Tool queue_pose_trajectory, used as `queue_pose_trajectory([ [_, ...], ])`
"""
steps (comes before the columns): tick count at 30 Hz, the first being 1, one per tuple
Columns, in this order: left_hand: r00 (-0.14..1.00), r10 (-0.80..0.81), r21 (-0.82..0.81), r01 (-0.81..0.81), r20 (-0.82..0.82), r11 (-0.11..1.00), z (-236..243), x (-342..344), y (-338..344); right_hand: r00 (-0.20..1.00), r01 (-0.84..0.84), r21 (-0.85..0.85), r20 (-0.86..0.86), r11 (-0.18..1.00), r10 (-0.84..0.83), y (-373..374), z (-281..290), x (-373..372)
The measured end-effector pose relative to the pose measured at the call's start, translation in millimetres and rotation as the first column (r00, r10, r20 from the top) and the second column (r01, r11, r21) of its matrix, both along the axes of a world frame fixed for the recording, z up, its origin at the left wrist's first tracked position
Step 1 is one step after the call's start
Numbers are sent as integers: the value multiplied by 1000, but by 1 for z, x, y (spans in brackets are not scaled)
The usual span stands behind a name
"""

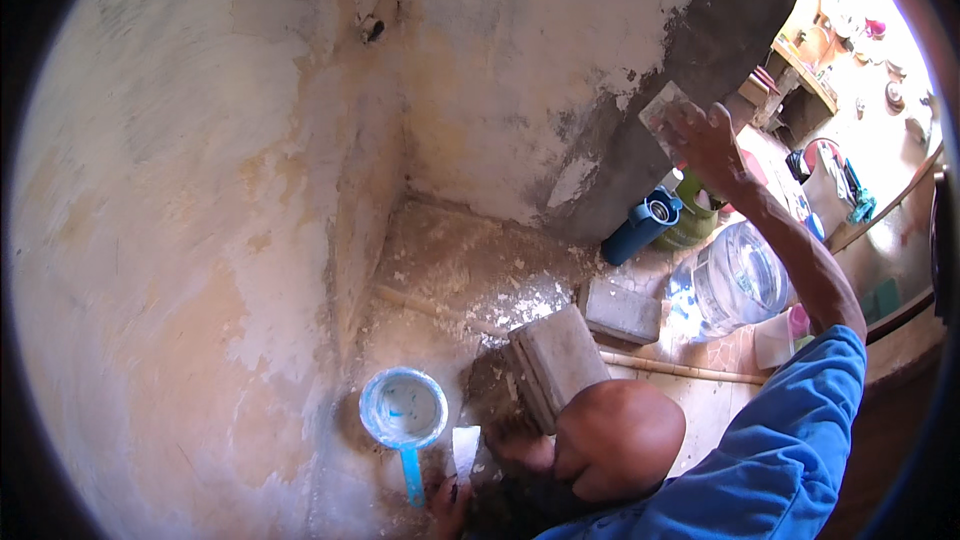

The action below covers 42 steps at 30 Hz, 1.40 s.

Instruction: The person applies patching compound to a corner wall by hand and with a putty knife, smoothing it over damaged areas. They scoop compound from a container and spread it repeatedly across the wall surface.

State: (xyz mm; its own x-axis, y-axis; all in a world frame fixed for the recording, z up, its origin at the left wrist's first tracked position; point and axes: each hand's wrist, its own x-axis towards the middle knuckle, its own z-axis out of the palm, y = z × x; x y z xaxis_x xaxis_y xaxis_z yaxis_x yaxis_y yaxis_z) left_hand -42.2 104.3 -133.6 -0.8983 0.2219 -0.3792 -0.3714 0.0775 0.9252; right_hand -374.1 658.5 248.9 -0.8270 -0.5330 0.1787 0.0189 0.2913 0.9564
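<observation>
Right hand [708,140] raised high, arm outstretched, left hand [450,505] low, fingers curled

Scoop [404,410] left of brick [556,364]; water jug [728,283] right, behind 2nd block [622,310].

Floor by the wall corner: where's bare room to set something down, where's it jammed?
Free: the dusty floor strip between the wall corner and the two concrete blocks. Crowded: right of the blocks, where the blue flask, green cylinder and clear water jug cluster. Near the blue scoop, the left hand leaves little room.
</observation>
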Motion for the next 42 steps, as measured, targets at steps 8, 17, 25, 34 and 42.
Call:
queue_pose_trajectory([
  [8,999,-20,-5,20,33,1000,10,-8,3,988,-74,-99,125,992,86,-54,33,-35],
  [17,987,-64,67,54,150,996,14,-13,0,999,-19,-96,40,995,23,-47,27,-14],
  [25,997,29,-92,-35,-70,995,-1,-6,5,999,-30,12,29,999,29,3,35,-24],
  [34,996,-47,-72,41,-78,997,-5,-8,1,976,-217,-222,-82,951,204,-36,35,-9],
  [42,863,-333,-404,168,-381,899,-39,-4,-12,997,-19,-31,78,999,22,-50,29,-38],
])
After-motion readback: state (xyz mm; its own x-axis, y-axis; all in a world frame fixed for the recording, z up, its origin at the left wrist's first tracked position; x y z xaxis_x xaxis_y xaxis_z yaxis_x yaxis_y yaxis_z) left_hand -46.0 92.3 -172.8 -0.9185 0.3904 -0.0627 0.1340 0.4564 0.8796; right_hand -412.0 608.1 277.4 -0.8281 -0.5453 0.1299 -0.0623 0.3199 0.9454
